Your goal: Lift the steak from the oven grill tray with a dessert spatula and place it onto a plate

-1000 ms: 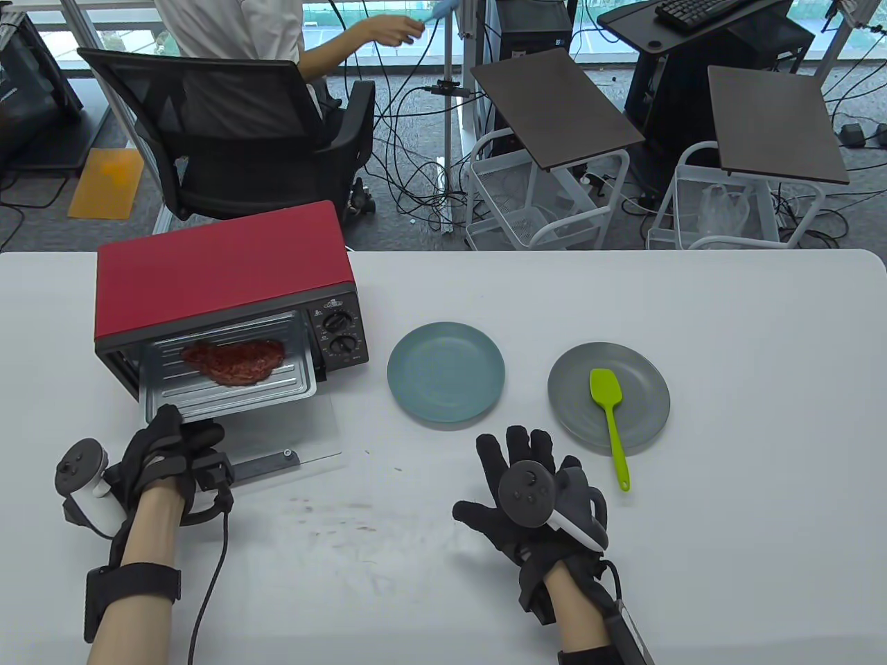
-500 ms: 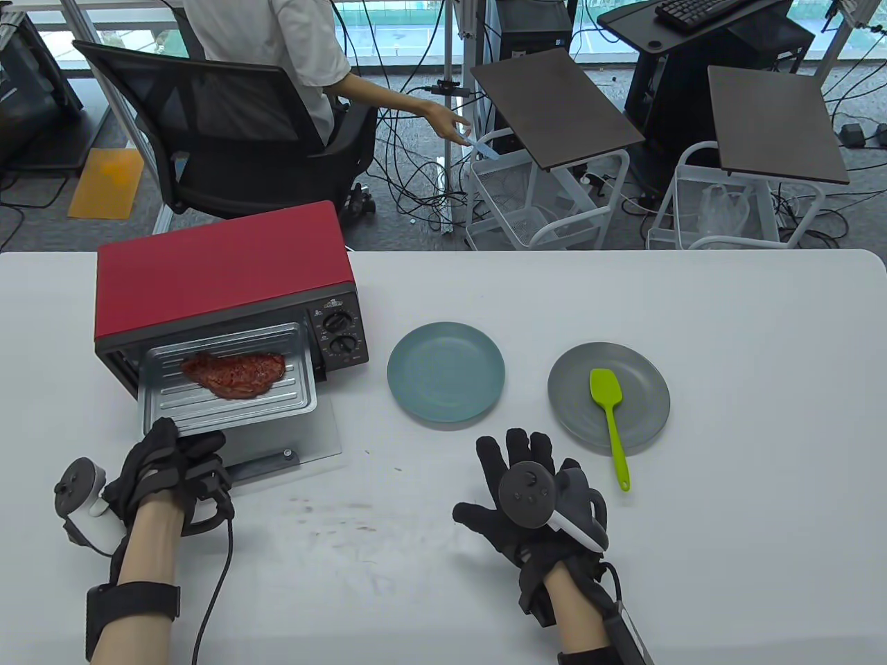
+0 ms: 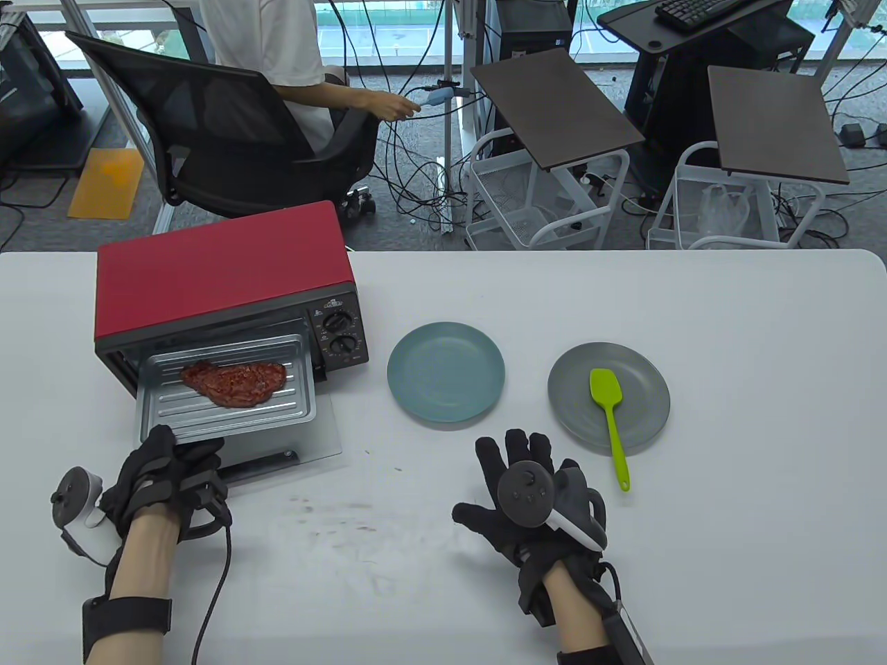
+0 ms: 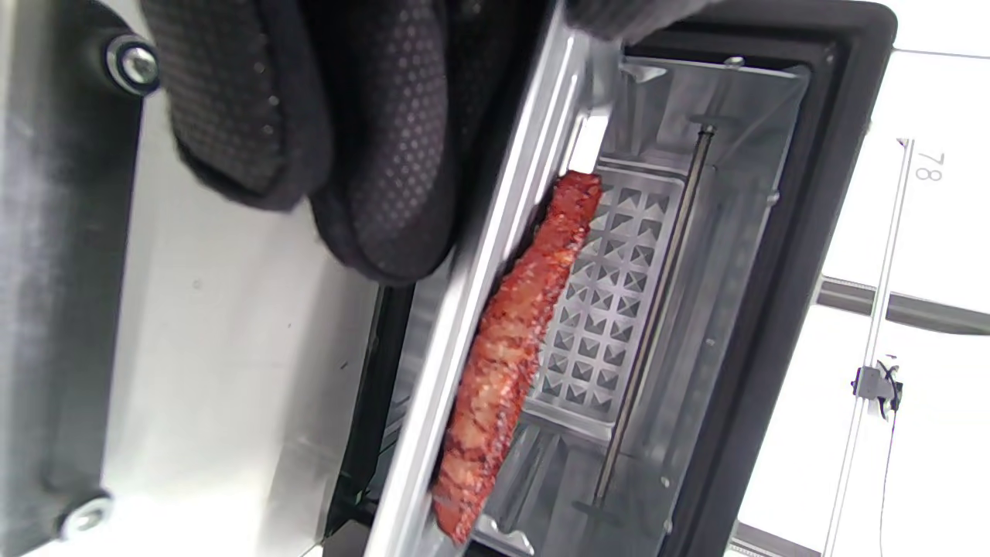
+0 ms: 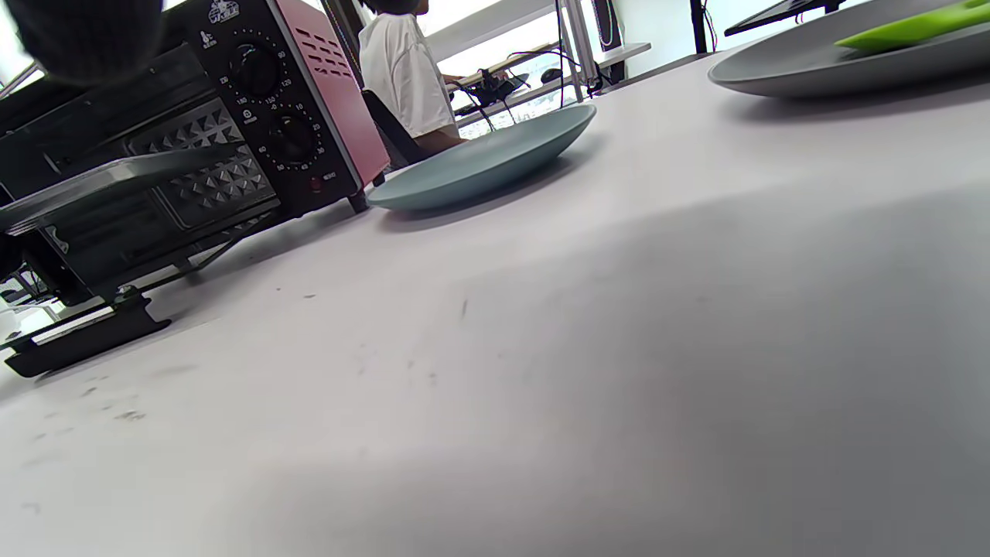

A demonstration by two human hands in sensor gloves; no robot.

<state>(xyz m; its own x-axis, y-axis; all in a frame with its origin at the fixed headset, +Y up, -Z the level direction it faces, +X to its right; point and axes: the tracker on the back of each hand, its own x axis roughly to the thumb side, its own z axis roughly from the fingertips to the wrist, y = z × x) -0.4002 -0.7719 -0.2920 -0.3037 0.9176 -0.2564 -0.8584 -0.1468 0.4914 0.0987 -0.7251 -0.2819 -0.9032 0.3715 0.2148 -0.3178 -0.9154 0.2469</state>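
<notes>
A reddish-brown steak (image 3: 235, 381) (image 4: 510, 340) lies on the ribbed metal grill tray (image 3: 166, 405) (image 4: 472, 286), which sticks out of the red oven (image 3: 222, 270) over its lowered glass door (image 3: 326, 443). My left hand (image 3: 173, 460) grips the tray's front edge, fingers (image 4: 387, 155) curled under it. A green dessert spatula (image 3: 610, 415) (image 5: 913, 27) rests on the grey plate (image 3: 644, 422) (image 5: 789, 66), handle hanging over the near rim. The blue plate (image 3: 445, 372) (image 5: 479, 158) stands bare between oven and grey plate. My right hand (image 3: 516, 457) rests flat on the table, fingers spread, left of the spatula handle.
A person sits in a black office chair (image 3: 208, 118) behind the table's far edge, holding a cable. Two small side tables (image 3: 554, 111) with wire baskets and loose cables stand beyond. The oven's knobs (image 3: 339, 332) face the front.
My left hand has pulled the tray with the steak farther out of the oven, toward me. The right hand has stayed put. The person behind has shifted their arm.
</notes>
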